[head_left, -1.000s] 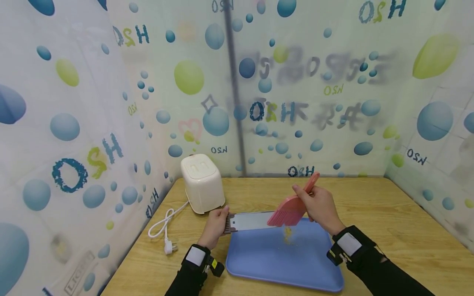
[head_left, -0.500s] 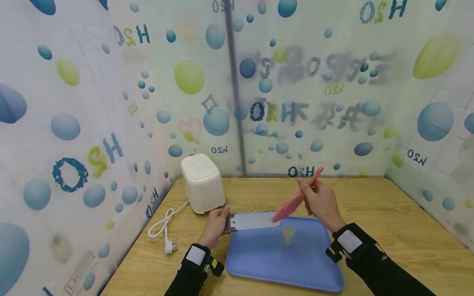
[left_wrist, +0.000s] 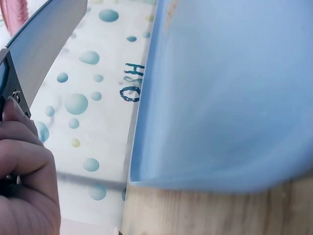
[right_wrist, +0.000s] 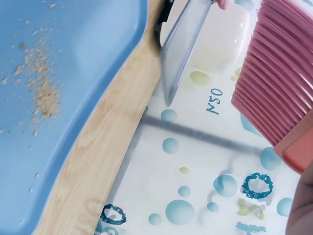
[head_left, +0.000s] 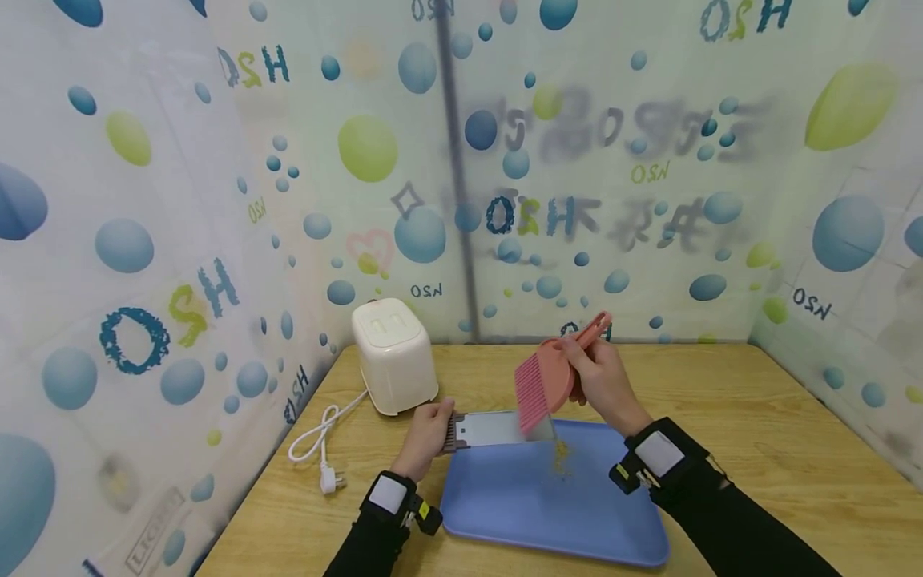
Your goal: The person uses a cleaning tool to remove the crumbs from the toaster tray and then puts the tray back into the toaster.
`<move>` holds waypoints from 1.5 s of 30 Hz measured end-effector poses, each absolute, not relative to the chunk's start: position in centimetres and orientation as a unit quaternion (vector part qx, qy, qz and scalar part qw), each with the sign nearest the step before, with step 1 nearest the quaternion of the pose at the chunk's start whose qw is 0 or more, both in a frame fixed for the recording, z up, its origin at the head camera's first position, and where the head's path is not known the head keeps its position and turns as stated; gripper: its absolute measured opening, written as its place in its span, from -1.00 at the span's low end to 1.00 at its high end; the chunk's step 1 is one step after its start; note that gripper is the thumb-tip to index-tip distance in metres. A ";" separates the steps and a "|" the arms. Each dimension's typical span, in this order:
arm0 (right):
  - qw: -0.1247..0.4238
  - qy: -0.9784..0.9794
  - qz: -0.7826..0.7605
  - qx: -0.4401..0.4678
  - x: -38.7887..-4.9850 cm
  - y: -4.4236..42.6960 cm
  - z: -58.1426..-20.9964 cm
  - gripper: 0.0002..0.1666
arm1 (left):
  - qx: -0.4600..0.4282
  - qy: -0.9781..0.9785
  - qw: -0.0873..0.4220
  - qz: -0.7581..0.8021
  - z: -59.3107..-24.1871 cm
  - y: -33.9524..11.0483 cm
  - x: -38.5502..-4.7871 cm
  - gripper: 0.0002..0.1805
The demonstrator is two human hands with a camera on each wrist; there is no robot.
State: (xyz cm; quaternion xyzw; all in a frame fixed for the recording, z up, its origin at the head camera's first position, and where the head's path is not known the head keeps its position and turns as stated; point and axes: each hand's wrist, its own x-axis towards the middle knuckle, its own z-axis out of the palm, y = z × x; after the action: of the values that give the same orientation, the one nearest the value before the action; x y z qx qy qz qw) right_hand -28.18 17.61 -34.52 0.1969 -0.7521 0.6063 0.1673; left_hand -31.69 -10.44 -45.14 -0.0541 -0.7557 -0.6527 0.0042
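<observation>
On the table [head_left: 757, 433] before you lies 1 serving tray [head_left: 505, 501], crumbs [head_left: 562, 458] in its far half. By its far edge is your crumb tray [head_left: 493, 429], the brush [head_left: 554, 373] rightward; left and behind stands the toaster [head_left: 395, 357], plug [head_left: 328, 481] in front.

Wood tbl [head_left: 757, 433]; bubble-print wall sheets [head_left: 613, 264], mirrored H2O txt.

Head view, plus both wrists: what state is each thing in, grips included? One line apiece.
White toaster: upright on the table
Cord: loosely looped
Plug: unplugged, lying on the table
Blue tray: flat on the table
Crumbs: loose, scattered on the blue tray
Metal plate: raised off the table
Pink brush: raised off the blue tray
Left grip: holding the metal plate's end
Right grip: holding the pink brush
</observation>
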 end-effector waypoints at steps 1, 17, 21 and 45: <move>0.161 -0.749 0.610 0.203 -28.2 17.4 -34.4 -0.51 | -0.055 -0.755 0.004 -0.653 -45.1 -10.4 -31.7 -0.54; 0.059 -0.741 0.631 0.222 -28.4 13.5 -35.1 -0.50 | -0.069 -0.764 0.000 -0.641 -45.0 -9.8 -31.3 -0.52; 0.061 -0.744 0.621 0.238 -28.4 12.8 -35.5 -0.52 | -0.066 -0.764 0.001 -0.642 -45.0 -9.7 -31.4 -0.53; 0.041 -0.767 0.595 0.238 -28.7 12.8 -37.4 -0.52 | -0.058 -0.768 0.003 -0.637 -44.6 -9.5 -30.8 -0.55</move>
State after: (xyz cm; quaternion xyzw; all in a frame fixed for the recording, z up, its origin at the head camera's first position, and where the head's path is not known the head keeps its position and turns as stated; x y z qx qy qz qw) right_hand -28.71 12.84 -37.43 0.2378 -0.7669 0.5947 0.0408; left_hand -30.81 -9.50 -44.63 -0.0585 -0.7685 -0.6372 0.0034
